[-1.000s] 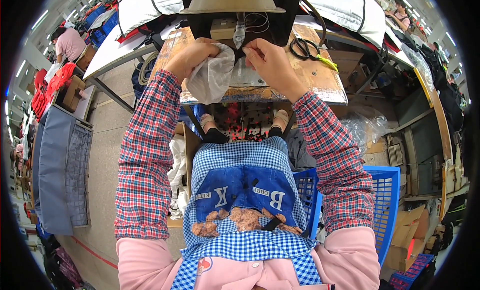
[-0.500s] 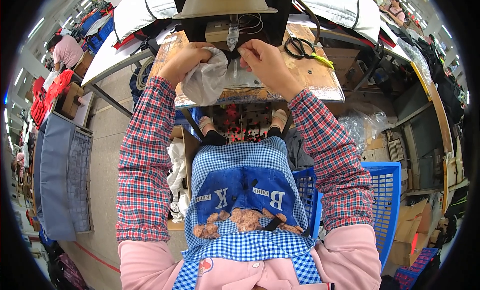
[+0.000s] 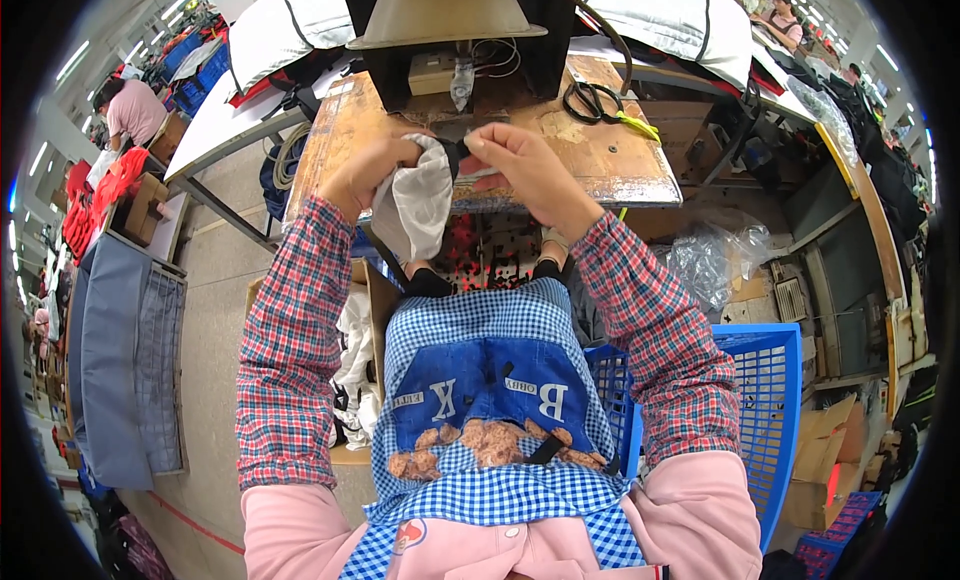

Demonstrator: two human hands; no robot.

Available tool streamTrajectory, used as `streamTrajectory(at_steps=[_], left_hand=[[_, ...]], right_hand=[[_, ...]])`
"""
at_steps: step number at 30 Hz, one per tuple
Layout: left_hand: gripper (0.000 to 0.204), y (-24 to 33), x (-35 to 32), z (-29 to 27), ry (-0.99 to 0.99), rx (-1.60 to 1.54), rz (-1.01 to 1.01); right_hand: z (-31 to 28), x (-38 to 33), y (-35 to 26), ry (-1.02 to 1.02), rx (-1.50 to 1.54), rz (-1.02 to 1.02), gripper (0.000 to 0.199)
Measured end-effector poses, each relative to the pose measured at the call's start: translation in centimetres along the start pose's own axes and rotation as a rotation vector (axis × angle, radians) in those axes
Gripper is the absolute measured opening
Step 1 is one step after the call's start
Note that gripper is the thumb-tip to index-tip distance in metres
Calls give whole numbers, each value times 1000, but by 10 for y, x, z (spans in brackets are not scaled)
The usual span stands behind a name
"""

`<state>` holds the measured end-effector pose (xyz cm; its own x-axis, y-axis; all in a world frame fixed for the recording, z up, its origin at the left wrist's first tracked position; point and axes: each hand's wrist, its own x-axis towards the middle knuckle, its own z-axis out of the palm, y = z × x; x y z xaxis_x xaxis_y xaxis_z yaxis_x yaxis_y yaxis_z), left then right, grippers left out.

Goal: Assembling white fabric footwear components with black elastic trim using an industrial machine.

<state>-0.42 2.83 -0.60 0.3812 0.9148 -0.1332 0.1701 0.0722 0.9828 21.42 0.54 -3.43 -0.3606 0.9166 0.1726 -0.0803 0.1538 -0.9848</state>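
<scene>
Hands, two: left hand (image 3: 368,170) and right hand (image 3: 525,165) both pinch one grey cloth (image 3: 415,205) (one scissors (image 3: 592,102) nearby).

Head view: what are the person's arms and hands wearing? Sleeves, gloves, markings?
Both forearms wear long sleeves in red, white and dark plaid, left sleeve and right sleeve, buttoned close at the wrists. Pink sleeves cover the upper arms. The left hand and right hand are bare: no gloves; no rings or watch visible.
</scene>
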Motion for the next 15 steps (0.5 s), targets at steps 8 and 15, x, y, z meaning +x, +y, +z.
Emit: streamTrajectory(at_steps=[8,15], left_hand=[[26,-24,-34,18,-87,-116,105],[39,-10,-105,70,408,866,653]], right_hand=[[35,-41,7,-49,560,101,21],[51,-46,7,-29,290,153,21]])
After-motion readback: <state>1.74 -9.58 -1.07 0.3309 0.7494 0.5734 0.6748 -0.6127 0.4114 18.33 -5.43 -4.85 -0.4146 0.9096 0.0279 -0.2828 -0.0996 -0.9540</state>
